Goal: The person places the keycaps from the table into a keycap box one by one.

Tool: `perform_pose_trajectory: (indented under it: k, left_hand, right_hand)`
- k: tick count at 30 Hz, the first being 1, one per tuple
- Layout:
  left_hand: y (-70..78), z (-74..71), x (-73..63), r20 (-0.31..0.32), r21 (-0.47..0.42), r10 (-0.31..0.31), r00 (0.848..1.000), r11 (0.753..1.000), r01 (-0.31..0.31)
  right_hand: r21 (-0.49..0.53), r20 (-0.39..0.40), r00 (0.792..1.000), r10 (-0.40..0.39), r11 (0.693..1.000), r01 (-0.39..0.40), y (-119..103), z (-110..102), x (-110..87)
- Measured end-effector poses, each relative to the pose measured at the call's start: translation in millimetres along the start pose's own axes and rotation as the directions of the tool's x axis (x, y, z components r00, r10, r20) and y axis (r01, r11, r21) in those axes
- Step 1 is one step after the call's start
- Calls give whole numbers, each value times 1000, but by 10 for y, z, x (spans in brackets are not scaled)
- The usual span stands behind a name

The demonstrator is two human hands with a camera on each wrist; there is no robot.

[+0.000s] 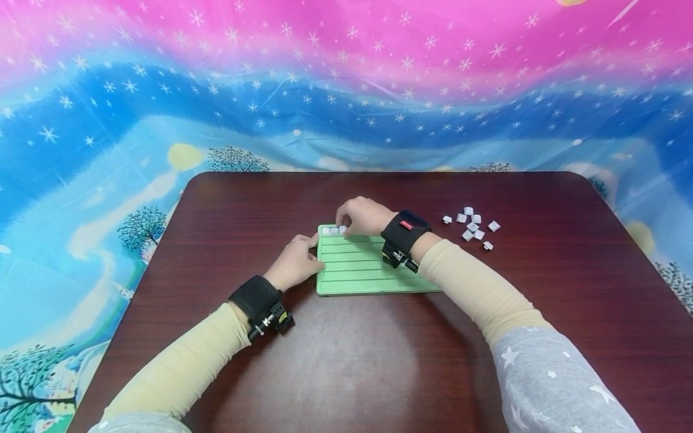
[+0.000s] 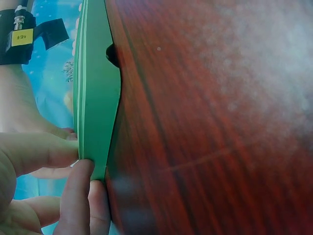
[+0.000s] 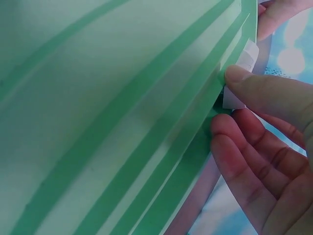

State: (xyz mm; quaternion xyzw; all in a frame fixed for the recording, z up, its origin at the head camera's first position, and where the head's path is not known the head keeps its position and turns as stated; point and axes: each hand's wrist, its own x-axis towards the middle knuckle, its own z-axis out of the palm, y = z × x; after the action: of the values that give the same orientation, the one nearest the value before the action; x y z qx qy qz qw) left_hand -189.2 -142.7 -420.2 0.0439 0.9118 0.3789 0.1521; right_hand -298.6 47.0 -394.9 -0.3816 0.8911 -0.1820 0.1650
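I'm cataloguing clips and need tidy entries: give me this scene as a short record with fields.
Surface: reddish-brown table
Left hand: touches the left edge of the green board
Right hand: pinches a white piece at the board's far row
Row pieces: white, side by side at the far row's left end
Loose pieces: small, white, scattered on the table right of the board
Backdrop: pink and blue, with snowflakes

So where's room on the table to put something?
There's bare table in front of the green board, between the sleeves, and left of the left hand. It's crowded at the board's far-left corner, by the right hand, and where loose white pieces lie.
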Motion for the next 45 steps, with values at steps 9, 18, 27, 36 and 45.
perform_pose_trajectory:
  k: [9,18,27,36,45]
  left_hand:
    - [8,1,-1,3,1,11,1000,1000,-11]
    - [-13,-5,0,0,0,1,1000,1000,-1]
    - [-15,3,-1,-3,11,1,1000,1000,-1]
    - [-28,16,18,-4,11,8,1000,1000,-8]
    - [-15,7,7,1,8,-1,1000,1000,1]
  right_hand:
    - [14,-18,1000,-1,1000,1,23,-35,-94]
    - [-8,-112,993,-31,999,31,137,-69,-290]
    - [8,-203,979,7,1000,-6,287,-135,-596]
    - [26,-240,967,84,996,-80,461,-264,-936]
    - [9,-278,951,131,991,-134,682,-348,-1293]
